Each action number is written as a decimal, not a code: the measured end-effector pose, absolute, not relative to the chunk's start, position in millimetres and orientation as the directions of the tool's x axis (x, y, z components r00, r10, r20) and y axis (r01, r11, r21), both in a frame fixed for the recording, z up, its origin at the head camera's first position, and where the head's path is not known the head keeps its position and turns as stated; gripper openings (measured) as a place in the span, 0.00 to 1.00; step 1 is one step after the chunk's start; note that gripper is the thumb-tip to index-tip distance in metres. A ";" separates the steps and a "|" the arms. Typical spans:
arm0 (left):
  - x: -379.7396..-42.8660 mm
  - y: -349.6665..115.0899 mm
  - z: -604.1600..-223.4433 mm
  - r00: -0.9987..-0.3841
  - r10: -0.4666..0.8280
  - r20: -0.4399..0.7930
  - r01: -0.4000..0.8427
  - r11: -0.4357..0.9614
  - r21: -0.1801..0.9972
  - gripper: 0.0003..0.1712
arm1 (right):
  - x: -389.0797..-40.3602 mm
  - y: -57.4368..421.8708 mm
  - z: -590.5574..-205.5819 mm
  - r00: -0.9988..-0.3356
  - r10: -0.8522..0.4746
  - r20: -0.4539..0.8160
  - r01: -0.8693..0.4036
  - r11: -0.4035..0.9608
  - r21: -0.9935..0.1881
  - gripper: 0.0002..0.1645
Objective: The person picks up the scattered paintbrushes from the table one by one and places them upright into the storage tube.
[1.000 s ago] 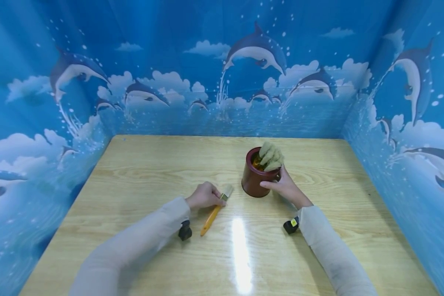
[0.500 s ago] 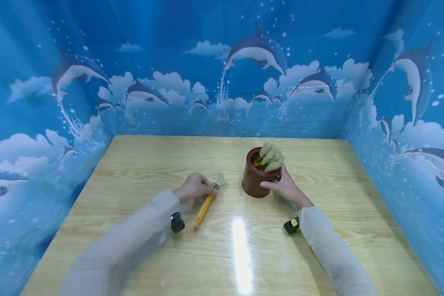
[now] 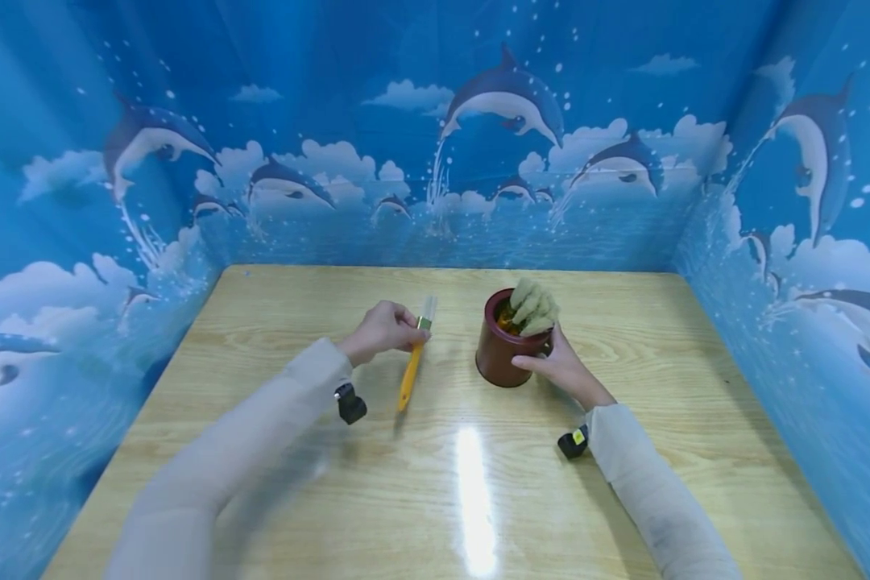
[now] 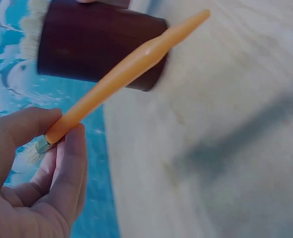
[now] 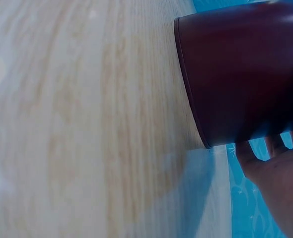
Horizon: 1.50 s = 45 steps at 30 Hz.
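My left hand (image 3: 386,329) pinches a paintbrush (image 3: 411,372) with a yellow-orange handle between thumb and fingers, close to the metal collar. Its pale bristles point away from me, and the handle hangs toward me, off the table. In the left wrist view the orange handle (image 4: 131,67) crosses in front of the dark red pot, and its shadow falls apart on the table. With thumb and fingers, my right hand (image 3: 561,372) grips the upright dark red pot (image 3: 503,354) at its right side. Cream brush heads (image 3: 532,306) stick out of the pot's mouth.
The pot stands on a pale wood-grain table (image 3: 319,298) with a bright light reflection near its middle. A blue curtain (image 3: 377,145) printed with dolphins closes off the back and both sides. Small black cameras sit at both wrists.
My left hand has gone left, then away from me, carrying the paintbrush up off the table; the brush now points straighter away. The right hand and the pot have stayed put.
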<state>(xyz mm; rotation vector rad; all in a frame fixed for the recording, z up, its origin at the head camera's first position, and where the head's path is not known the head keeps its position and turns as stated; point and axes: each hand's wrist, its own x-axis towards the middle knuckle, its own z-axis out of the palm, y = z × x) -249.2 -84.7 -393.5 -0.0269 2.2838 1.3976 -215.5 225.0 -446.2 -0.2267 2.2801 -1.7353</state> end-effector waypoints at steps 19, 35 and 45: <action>-267.2 -47.5 -326.4 -0.960 0.225 -0.167 -0.106 0.261 0.960 0.13 | -217.7 227.5 -450.4 -0.952 -0.284 -0.115 0.034 0.274 -0.961 0.66; -271.0 -9.9 -317.0 -0.985 0.171 0.030 0.059 0.163 0.985 0.13 | -229.1 234.0 -474.2 -0.960 -0.240 -0.145 0.066 0.311 -0.948 0.68; -269.1 9.8 -324.8 -0.953 0.228 0.198 0.285 0.464 0.839 0.11 | -221.6 228.6 -454.6 -0.952 -0.275 -0.132 0.051 0.281 -0.958 0.66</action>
